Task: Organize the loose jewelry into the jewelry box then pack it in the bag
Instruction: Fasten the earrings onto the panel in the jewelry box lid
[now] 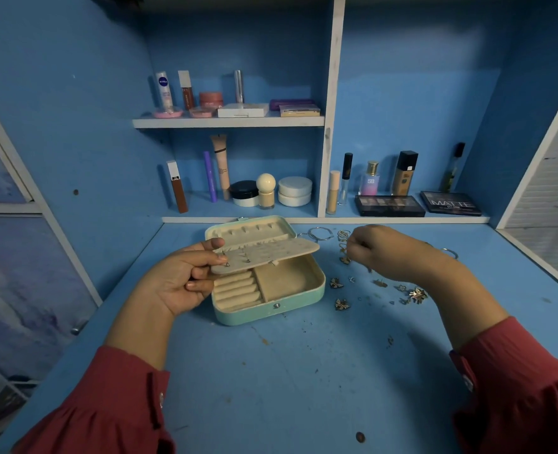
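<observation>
Dark red gathered sleeves (114, 398) with buttoned cuffs on both arms

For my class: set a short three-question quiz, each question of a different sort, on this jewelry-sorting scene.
1. True or false: the jewelry box lies open on the desk.
2. Multiple choice: the left hand grips A) a bangle, B) the earring panel, C) a lipstick.
3. Fill in: the loose butterfly earrings lie to the ____ of the box.

Key
1. True; its lid is tipped back.
2. B; thumb on top, fingers under the panel's left end, with small studs already pinned in it.
3. Right, near the right hand, whose fingers curl down over the gold pieces; what they pinch is hidden.
</observation>
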`<action>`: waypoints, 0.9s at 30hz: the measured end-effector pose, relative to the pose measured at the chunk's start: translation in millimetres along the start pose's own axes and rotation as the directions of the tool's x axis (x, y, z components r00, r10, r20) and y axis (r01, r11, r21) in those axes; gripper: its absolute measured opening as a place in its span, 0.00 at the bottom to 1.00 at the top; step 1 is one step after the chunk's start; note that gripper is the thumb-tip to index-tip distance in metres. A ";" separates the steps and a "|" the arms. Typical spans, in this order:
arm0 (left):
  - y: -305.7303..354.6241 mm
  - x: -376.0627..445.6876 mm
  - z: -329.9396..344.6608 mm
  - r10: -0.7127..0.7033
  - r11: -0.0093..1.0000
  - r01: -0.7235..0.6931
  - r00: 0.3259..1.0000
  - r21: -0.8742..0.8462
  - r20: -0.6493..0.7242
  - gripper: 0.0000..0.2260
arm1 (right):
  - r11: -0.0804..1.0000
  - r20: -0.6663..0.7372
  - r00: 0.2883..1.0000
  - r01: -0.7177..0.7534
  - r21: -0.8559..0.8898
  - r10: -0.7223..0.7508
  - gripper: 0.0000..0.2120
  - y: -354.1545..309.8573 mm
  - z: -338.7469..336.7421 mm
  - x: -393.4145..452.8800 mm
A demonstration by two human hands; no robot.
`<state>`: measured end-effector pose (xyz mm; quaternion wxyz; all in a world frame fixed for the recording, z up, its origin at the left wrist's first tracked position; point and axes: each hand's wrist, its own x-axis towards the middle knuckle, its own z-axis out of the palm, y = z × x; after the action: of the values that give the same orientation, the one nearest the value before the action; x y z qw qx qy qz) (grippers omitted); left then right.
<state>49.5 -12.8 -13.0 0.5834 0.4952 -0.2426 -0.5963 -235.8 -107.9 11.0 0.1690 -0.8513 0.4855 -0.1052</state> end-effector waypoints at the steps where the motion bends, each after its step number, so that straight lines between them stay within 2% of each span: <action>1: 0.1 -0.2 -0.1 0.000 1.000 0.000 1.000 0.001 -0.001 0.12 | 1.000 -0.001 1.000 0.008 0.002 -0.008 0.11 -0.6 1.4 0.6; 5: 0.0 0.0 -0.2 0.000 1.000 0.000 1.000 0.008 -0.002 0.12 | 0.997 0.007 1.000 0.022 0.074 -0.022 0.11 3.5 5.1 4.0; 8: -0.1 0.3 -0.1 0.000 1.000 0.000 1.000 0.012 -0.004 0.12 | 0.976 -0.018 0.999 0.036 0.213 -0.033 0.09 4.8 6.0 5.3; 13: 0.3 0.1 -0.8 -0.004 1.000 0.004 1.000 0.011 -0.001 0.12 | 0.839 -0.058 0.998 0.042 0.543 -0.012 0.07 3.1 5.4 4.5; 17: 0.3 0.1 -0.8 -0.007 1.000 0.007 1.000 0.011 0.000 0.12 | 0.749 -0.114 0.993 0.069 0.659 0.008 0.05 -3.9 6.0 6.8; 20: 0.5 0.4 -1.8 -0.009 1.000 0.009 1.000 0.001 -0.005 0.12 | 0.745 -0.183 0.983 0.119 0.656 0.004 0.05 -19.1 12.0 13.4; 22: 0.7 0.4 -2.6 -0.016 1.000 0.016 1.000 -0.010 -0.004 0.11 | 0.784 -0.194 0.980 0.148 0.603 -0.036 0.05 -33.0 14.3 19.3; 27: 0.2 0.1 -2.5 -0.010 1.000 0.010 1.000 0.002 -0.018 0.12 | 0.923 -0.153 0.963 0.257 0.286 -0.221 0.05 -78.1 13.5 38.5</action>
<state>51.8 -12.2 -13.9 0.5821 0.5021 -0.2355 -0.5946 -150.0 -101.8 29.6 0.2546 -0.8603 0.3652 -0.2482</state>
